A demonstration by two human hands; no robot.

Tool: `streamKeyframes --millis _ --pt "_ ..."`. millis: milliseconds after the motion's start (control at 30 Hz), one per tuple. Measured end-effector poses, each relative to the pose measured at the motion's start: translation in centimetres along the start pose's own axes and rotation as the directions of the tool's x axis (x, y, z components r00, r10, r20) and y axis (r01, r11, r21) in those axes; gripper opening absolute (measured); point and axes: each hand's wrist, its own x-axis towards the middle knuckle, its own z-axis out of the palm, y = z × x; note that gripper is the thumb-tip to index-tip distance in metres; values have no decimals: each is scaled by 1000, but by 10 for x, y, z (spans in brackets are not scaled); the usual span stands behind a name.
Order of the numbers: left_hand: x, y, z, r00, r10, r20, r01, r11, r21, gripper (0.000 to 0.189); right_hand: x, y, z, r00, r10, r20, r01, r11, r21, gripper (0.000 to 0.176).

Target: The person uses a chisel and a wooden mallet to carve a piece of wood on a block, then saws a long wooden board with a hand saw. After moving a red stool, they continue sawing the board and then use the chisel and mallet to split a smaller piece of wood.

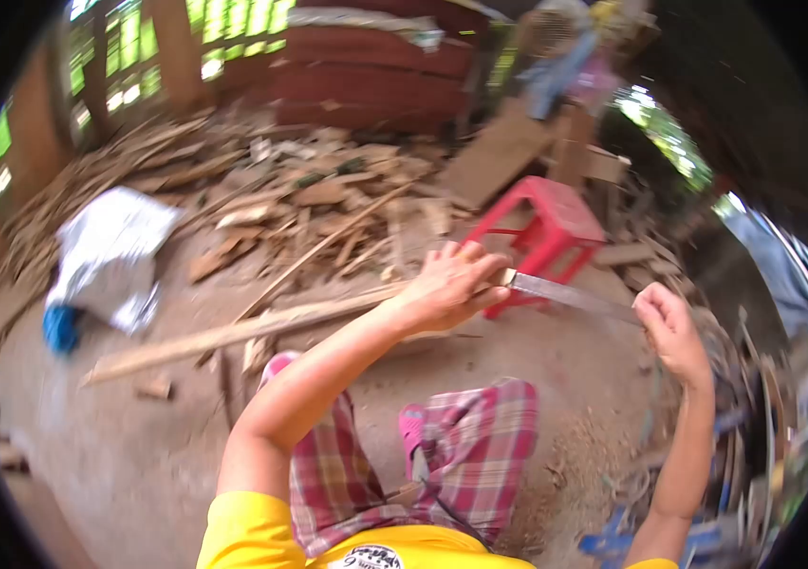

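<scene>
My left hand (453,283) is closed around the near end of a long, flat, grey metal strip like a blade (570,295), with a pale collar by the fingers. At the far end of that strip, my right hand (671,330) has its fingers curled and pinched at the tip. The strip spans the gap between both hands, slanting slightly down to the right. Blur hides its exact kind. A long wooden plank (233,334) runs from the left to behind my left wrist.
Beyond the strip stands a red plastic stool (560,211). Scrap wood (328,194) is heaped along the back. A silvery sheet (114,247) with a blue bundle (60,329) lies at left. Shavings (565,465) cover the floor near my knee, beside clutter at right.
</scene>
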Motion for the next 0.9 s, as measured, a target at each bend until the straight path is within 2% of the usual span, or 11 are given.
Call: streamKeyframes --millis 100,167,200,233,267,300,433,533,667,733,900 --pt "-30 -53 16 978 -210 11 206 946 -249 33 74 2 45 981 -175 -84 194 884 426 20" --pt "-58 -73 45 863 -472 -181 310 778 -547 30 105 14 96 959 38 -280 217 539 814 31" --pt "-63 -69 54 783 -551 -289 307 746 -591 29 128 52 133 996 10 -92 75 496 865 41" --pt "-67 -75 71 729 -617 -298 291 672 -681 28 124 62 188 955 -296 -3 249 800 545 50" --pt "-70 -79 91 679 -595 -431 290 756 -587 29 116 54 233 967 -50 248 -160 640 752 56" --pt "-72 -82 112 629 -549 -550 301 825 -479 31 114 63 284 930 -47 365 -268 592 760 55" --pt "-84 -104 186 561 -606 -564 457 795 -400 43 134 98 401 956 3 292 -273 368 889 44" --pt "-112 -132 178 691 -721 -49 719 693 -58 54 153 153 441 977 127 173 -214 548 808 31" --pt "-153 -225 175 512 -741 -435 856 479 193 54 145 143 459 981 144 134 -184 907 378 20" --pt "-181 -261 157 560 -654 -508 828 427 363 64 126 151 496 991 -125 50 105 952 289 18" --pt "-213 -278 128 619 -645 -448 784 482 390 59 103 126 531 961 -156 227 114 975 189 12"
